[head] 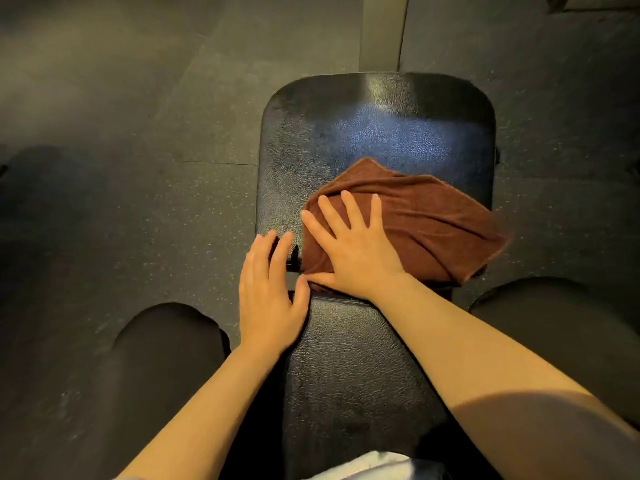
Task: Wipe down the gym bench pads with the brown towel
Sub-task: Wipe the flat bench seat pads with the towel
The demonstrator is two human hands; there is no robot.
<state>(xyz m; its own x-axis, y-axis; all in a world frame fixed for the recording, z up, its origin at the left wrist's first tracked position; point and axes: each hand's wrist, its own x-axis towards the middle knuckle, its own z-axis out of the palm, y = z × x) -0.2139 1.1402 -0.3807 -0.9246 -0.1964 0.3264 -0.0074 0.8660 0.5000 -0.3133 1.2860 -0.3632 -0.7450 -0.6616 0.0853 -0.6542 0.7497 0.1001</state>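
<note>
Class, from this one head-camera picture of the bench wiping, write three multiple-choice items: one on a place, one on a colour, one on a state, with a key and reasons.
1. Where does the crumpled brown cloth towel lie?
A. on the far black padded bench pad
B. on the floor
C. on a knee

2. What colour is the near textured bench pad?
A. red
B. black
C. white

3. How is the right hand?
A. clenched in a fist
B. raised in the air
C. flat, fingers spread, pressing the towel

Key: 1 A, the towel covers that pad's near right part. 2 B, its leathery surface is black. 3 C, the straight fingers lie on the cloth.
</note>
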